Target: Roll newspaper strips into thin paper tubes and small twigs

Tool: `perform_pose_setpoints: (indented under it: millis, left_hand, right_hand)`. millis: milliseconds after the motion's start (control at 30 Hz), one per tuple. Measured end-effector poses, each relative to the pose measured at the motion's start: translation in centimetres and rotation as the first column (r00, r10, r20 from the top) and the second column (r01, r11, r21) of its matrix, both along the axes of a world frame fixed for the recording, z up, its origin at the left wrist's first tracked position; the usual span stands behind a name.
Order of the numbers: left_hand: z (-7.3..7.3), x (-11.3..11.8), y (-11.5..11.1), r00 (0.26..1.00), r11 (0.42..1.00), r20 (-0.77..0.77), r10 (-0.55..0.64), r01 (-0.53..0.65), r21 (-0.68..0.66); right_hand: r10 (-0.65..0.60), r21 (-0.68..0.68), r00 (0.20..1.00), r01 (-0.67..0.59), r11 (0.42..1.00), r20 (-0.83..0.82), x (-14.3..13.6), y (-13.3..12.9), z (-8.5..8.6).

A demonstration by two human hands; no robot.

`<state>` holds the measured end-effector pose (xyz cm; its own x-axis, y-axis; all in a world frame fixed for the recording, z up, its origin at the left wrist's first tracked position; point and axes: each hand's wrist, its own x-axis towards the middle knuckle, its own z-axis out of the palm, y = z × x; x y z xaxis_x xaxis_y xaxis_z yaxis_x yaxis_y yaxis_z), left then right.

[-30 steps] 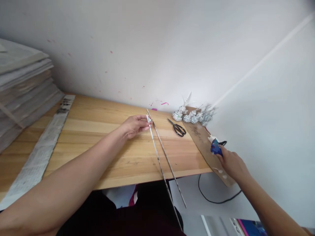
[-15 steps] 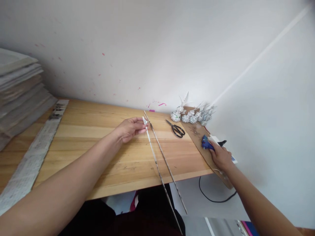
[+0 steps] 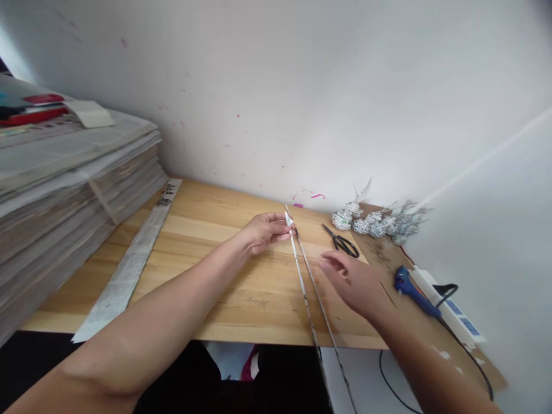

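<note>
My left hand (image 3: 268, 233) pinches the pointed white top of a thin rolled paper stick (image 3: 303, 290) between thumb and fingers. A second paper stick (image 3: 322, 305) slants down just to the right of it, its top end close to my fingertips. Both sticks run past the table's front edge toward my lap. My right hand (image 3: 356, 282), slightly blurred, hovers over the table right of the sticks with loosely bent fingers apart and nothing in them. Black-handled scissors (image 3: 345, 246) lie just beyond it. The blue glue gun (image 3: 417, 296) rests on cardboard to its right.
A tall stack of newspapers (image 3: 77, 172) rises at the left, with a paper strip (image 3: 133, 253) beside it. White woven ornaments (image 3: 375, 224) stand at the back right. A white power strip (image 3: 457, 313) and a black cable (image 3: 468, 351) lie along the right wall.
My right hand has let go of the glue gun, leaving it on the cardboard, and has moved left toward the sticks. My left hand keeps its pinch. The view has turned left.
</note>
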<state>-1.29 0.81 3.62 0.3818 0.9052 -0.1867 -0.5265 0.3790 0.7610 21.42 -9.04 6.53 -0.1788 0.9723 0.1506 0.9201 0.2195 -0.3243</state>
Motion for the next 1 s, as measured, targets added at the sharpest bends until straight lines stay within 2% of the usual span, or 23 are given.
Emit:
perform_pose_setpoints:
  millis: [100,233,367,533,733,833,900,1000]
  left_hand:
    - [0.1,-0.5,0.4,1.000,1.000,0.030,0.000,0.000,0.003]
    - [0.5,-1.3,1.0,0.998,1.000,0.059,0.019,-0.020,0.008]
    - [0.6,-1.9,1.6,0.997,0.998,0.050,0.059,-0.059,-0.009]
    - [0.4,-1.9,1.7,0.999,0.995,0.007,0.051,-0.050,-0.081]
    - [0.3,-1.9,1.8,0.999,0.998,0.014,0.044,-0.044,-0.054]
    - [0.2,-1.9,1.8,0.999,0.997,0.009,0.040,-0.040,-0.060]
    - [0.2,-1.9,1.9,0.999,0.998,0.007,0.040,-0.040,-0.057]
    - [0.1,-1.9,1.9,0.999,0.999,0.028,0.023,-0.022,-0.036]
  right_hand:
    - [0.068,0.014,0.992,-0.066,0.998,-0.108,-5.7,2.5,0.0]
    - [0.115,0.127,0.993,-0.110,0.986,-0.039,-9.0,5.6,-0.4]
    - [0.151,0.163,0.989,-0.149,0.975,0.002,-9.4,7.5,-1.4]
    - [0.162,0.122,0.985,-0.154,0.980,-0.052,-8.8,7.6,-3.1]
    - [0.157,0.179,0.976,-0.130,0.975,-0.150,-8.5,6.9,-3.0]
    - [0.164,0.139,0.953,-0.131,0.981,-0.256,-8.5,7.0,-2.8]
    - [0.147,0.067,0.916,-0.131,0.989,-0.374,-8.5,7.1,-2.9]
    - [0.077,-0.099,0.800,-0.168,0.981,-0.595,-8.5,7.3,-3.1]
